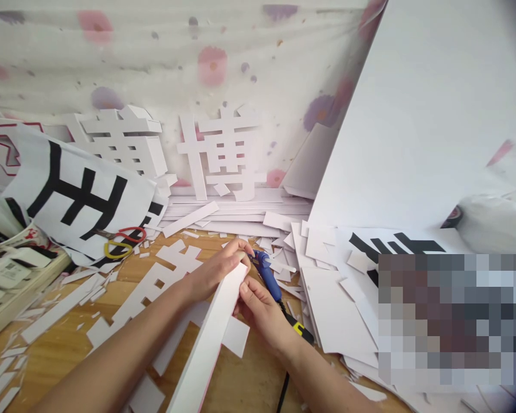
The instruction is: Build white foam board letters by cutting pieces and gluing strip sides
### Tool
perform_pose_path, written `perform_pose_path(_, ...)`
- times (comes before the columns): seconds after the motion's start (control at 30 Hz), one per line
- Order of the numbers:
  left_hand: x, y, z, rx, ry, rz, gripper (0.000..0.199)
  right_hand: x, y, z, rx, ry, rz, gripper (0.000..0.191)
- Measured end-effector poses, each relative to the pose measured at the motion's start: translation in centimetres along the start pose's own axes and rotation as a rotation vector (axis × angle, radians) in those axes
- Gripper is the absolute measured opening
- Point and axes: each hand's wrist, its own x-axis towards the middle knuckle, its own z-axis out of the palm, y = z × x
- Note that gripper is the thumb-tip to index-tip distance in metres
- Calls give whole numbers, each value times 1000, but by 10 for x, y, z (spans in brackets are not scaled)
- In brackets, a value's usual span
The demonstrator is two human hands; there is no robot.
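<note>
A long white foam board piece (215,332), with a strip along its edge, rises from the bottom of the view to my two hands. My left hand (232,261) is closed around its far end, fingers curled over the top. On its right side my right hand (260,304) pinches the same end with thumb and fingers. Just beyond my right hand lies a blue glue gun (269,275) with a dark cord. A black and yellow tool (298,327), partly behind my right wrist, is close to it. Under my left arm rests a white cut-out character (155,281).
White scraps litter the wooden table (47,367). Red-and-yellow-handled scissors (122,242) lie at left near a printed sheet (86,189). Stacked white boards (333,304) stand right; white cut-out characters (217,149) lean on the flowered curtain (155,63). A large white panel (413,115) rises at right.
</note>
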Motion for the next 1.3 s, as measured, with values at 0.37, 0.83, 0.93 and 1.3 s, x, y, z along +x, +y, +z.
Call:
perform_pose_path(0.37, 0, 4, 6, -18, -60, -32, 40, 2, 3, 3, 7, 90, 60, 40)
perform_pose_path(0.83, 0, -4, -4, 251, 102, 33, 37, 1, -9, 4, -158, 272, -76, 31)
perform_pose_path(0.93, 1, -4, -6, 366, 143, 33, 38, 1, -12, 6, -250, 351, -91, 29)
perform_pose_path(1.3, 1, -3, -7, 411, 170, 20, 34, 1, -13, 10, -335, 439, -21, 28)
